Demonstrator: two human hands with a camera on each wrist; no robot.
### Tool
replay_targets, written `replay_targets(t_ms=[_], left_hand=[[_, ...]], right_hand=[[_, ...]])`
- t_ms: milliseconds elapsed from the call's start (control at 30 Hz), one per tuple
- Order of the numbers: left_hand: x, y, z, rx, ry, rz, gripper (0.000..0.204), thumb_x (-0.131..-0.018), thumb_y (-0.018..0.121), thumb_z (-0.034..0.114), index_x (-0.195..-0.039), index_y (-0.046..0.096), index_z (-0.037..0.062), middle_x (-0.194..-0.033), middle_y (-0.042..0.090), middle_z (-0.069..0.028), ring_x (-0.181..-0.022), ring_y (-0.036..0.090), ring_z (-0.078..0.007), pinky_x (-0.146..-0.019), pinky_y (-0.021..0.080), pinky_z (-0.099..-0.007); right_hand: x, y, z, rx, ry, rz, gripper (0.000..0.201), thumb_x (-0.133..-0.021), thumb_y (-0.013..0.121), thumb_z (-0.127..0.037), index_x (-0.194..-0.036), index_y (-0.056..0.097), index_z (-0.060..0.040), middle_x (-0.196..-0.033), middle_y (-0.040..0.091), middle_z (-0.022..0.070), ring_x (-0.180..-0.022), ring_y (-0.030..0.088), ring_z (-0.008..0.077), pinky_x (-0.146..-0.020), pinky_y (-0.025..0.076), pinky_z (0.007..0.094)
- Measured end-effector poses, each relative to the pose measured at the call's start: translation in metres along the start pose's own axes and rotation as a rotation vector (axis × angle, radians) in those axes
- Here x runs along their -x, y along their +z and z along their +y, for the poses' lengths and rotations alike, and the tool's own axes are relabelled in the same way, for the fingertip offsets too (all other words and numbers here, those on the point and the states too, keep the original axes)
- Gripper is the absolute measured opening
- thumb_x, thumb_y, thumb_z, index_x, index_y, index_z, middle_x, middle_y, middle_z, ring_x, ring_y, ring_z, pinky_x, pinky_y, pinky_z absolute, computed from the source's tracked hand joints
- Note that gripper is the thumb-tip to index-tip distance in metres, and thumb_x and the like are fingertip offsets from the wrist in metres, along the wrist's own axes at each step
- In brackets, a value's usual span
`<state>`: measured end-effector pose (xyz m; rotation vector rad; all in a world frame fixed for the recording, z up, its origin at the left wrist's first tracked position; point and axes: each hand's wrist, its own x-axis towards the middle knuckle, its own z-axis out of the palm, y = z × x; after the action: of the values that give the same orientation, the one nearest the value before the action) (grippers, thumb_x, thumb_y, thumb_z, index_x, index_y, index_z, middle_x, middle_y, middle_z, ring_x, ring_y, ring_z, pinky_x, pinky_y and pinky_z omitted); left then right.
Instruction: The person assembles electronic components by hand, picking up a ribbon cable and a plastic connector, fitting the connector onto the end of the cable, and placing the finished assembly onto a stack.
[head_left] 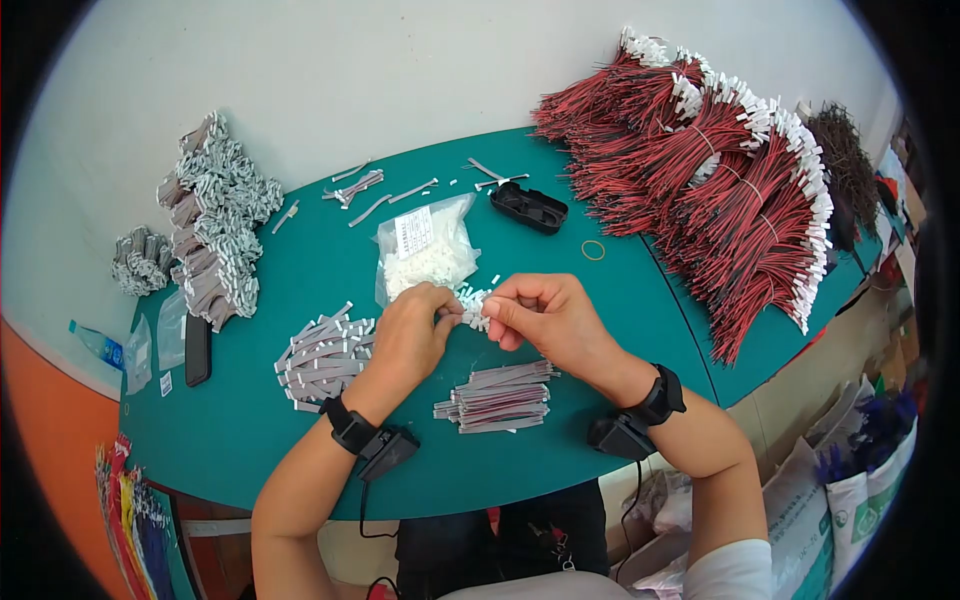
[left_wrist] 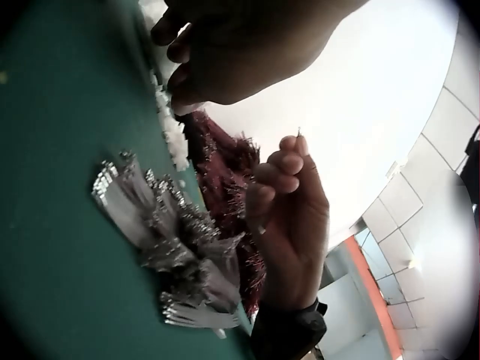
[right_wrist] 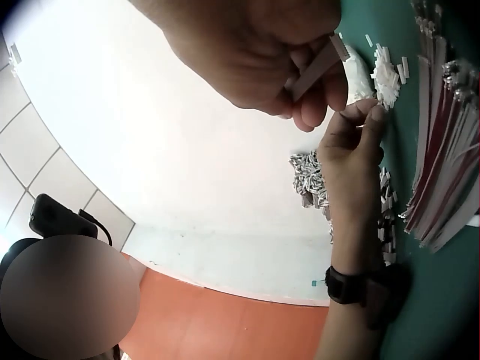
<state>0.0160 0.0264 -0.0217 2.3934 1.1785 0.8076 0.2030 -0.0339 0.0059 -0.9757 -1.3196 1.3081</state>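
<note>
The left hand (head_left: 412, 330) has its bent fingers and thumb at the edge of a small heap of white connectors (head_left: 474, 306); whether they pinch one is hidden. Just right of the heap, the right hand (head_left: 545, 318) is raised with curled fingers. In the right wrist view, the right hand (right_wrist: 255, 56) holds a short grey flat cable (right_wrist: 319, 69) in its fingers, while the left hand (right_wrist: 356, 150) touches the heap (right_wrist: 387, 75). Nearer the body lie a stack of grey flat cables (head_left: 498, 398) and, to its left, a looser pile with white ends (head_left: 322, 360).
A clear bag of white connectors (head_left: 430, 250) lies behind the hands, with an open black case (head_left: 529, 207) beyond it. Red-black wire bundles (head_left: 700, 160) cover the right back. Grey cable bundles (head_left: 215, 220) and a black object (head_left: 198, 350) are at the left.
</note>
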Motion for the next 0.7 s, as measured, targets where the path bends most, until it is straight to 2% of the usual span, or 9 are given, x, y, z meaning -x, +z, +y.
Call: replay_targets(t_ms=[67, 167, 267, 367, 567, 700], left_hand=[[0.0, -0.004, 0.003, 0.05, -0.022, 0.012, 0.006, -0.076, 0.067, 0.005, -0.081, 0.063, 0.0044, -0.079, 0.062, -0.0074, -0.076, 0.061, -0.0235, -0.068, 0.047, -0.0341], [0.003, -0.013, 0.002, 0.593, -0.121, -0.102, 0.009, -0.08, 0.068, 0.006, -0.085, 0.061, 0.002, -0.081, 0.063, -0.0054, -0.073, 0.06, -0.0134, -0.065, 0.047, -0.0266], [0.012, -0.03, 0.012, 1.118, -0.404, -0.277, 0.011, -0.084, 0.065, 0.008, -0.092, 0.059, 0.0017, -0.086, 0.064, -0.0061, -0.075, 0.06, -0.0126, -0.067, 0.048, -0.0254], [0.024, -0.027, 0.007, 1.328, -0.468, -0.341, 0.016, -0.084, 0.065, 0.007, -0.097, 0.058, 0.0017, -0.088, 0.064, -0.0077, -0.076, 0.061, -0.0134, -0.07, 0.049, -0.0251], [0.031, -0.025, 0.009, 1.318, -0.417, -0.355, 0.019, -0.084, 0.065, 0.006, -0.101, 0.059, 0.0016, -0.089, 0.063, -0.0073, -0.078, 0.061, -0.0139, -0.072, 0.05, -0.0262], [0.033, -0.024, 0.012, 1.404, -0.461, -0.341, 0.019, -0.085, 0.063, 0.004, -0.103, 0.059, 0.0016, -0.09, 0.064, -0.0075, -0.078, 0.061, -0.0144, -0.073, 0.05, -0.0263]], right_hand=[[0.0, 0.0, 0.0, 0.005, 0.007, 0.0, 0.015, -0.091, 0.058, -0.013, -0.087, 0.063, 0.0003, -0.07, 0.061, 0.0011, -0.06, 0.055, 0.0043, -0.055, 0.046, 0.0178], [0.0, 0.0, 0.001, 0.006, 0.022, -0.01, 0.016, -0.091, 0.057, -0.013, -0.086, 0.063, 0.0001, -0.07, 0.061, 0.001, -0.06, 0.055, 0.0041, -0.055, 0.046, 0.0178], [0.002, 0.003, -0.002, 0.002, 0.037, -0.05, 0.015, -0.091, 0.057, -0.013, -0.086, 0.063, -0.0001, -0.07, 0.061, 0.0008, -0.061, 0.055, 0.0041, -0.056, 0.047, 0.018], [0.004, 0.008, -0.003, -0.02, 0.056, -0.094, 0.015, -0.091, 0.057, -0.012, -0.087, 0.063, 0.0002, -0.07, 0.061, 0.0005, -0.061, 0.056, 0.0041, -0.056, 0.048, 0.0182], [0.005, 0.011, -0.001, -0.06, 0.055, -0.109, 0.015, -0.091, 0.058, -0.012, -0.09, 0.064, 0.0009, -0.073, 0.062, 0.0008, -0.064, 0.057, 0.0043, -0.057, 0.049, 0.0187], [0.006, 0.012, -0.002, -0.061, 0.06, -0.117, 0.015, -0.091, 0.058, -0.013, -0.091, 0.064, 0.0009, -0.073, 0.062, 0.0009, -0.064, 0.057, 0.0044, -0.057, 0.049, 0.0189]])
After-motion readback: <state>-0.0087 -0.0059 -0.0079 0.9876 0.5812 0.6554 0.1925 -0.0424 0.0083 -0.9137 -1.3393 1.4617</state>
